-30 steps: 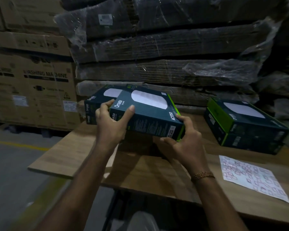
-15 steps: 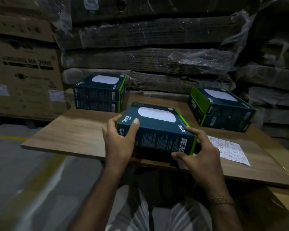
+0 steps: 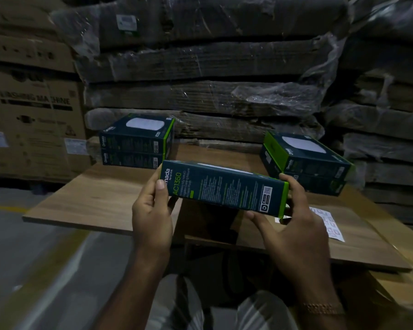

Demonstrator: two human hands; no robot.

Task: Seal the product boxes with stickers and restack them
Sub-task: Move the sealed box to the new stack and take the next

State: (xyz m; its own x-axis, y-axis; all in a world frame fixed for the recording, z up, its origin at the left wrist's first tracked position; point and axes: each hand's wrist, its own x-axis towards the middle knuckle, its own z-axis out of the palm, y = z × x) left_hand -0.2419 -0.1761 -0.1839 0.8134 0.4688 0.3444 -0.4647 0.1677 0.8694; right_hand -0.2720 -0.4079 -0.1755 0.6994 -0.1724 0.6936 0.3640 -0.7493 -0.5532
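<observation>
I hold a dark teal product box (image 3: 224,188) with green edges above the near edge of the wooden table (image 3: 100,198), its long printed side facing me. My left hand (image 3: 153,210) grips its left end with the thumb on the front face. My right hand (image 3: 293,225) grips the green right end, fingers underneath. A stack of two matching boxes (image 3: 136,141) stands at the back left of the table. Another stack of two (image 3: 305,160) stands at the back right. A white sticker sheet (image 3: 329,225) lies on the table, partly hidden behind my right hand.
Plastic-wrapped flat cardboard bundles (image 3: 212,96) are piled high behind the table. Large brown cartons (image 3: 31,110) stand at the left on the grey floor (image 3: 34,258). A cardboard box (image 3: 396,279) sits low at the right. My legs show below the table edge.
I have lifted the box toward me and tilted it, so its long side now faces me instead of its top. Both hands stay on its ends.
</observation>
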